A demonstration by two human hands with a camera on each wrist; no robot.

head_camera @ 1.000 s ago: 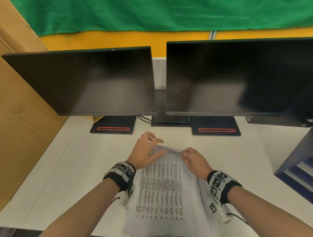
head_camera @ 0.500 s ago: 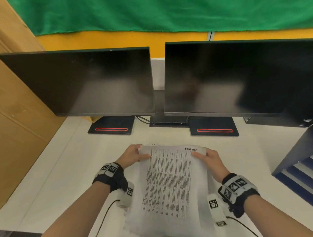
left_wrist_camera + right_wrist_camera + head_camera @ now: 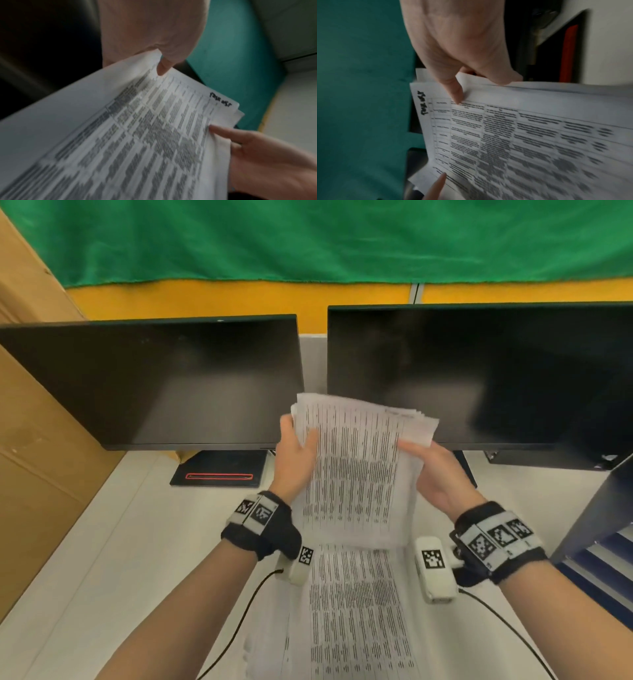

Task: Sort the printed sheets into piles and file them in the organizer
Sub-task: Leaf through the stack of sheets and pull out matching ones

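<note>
Both hands grip a raised sheaf of white printed sheets (image 3: 356, 470) above the white table (image 3: 113, 542): left hand (image 3: 294, 460) pinches its 9 o'clock edge, thumb on the printed face; right hand (image 3: 436, 470) pinches the 3 o'clock edge likewise. Handwritten black marking sits at the sheaf's top corner. More printed sheets (image 3: 356, 618) lie flat on the table at 6 o'clock. Two dark monitors (image 3: 154, 381) stand at 12 o'clock, a blue organizer (image 3: 596, 529) at 3 o'clock.
</note>
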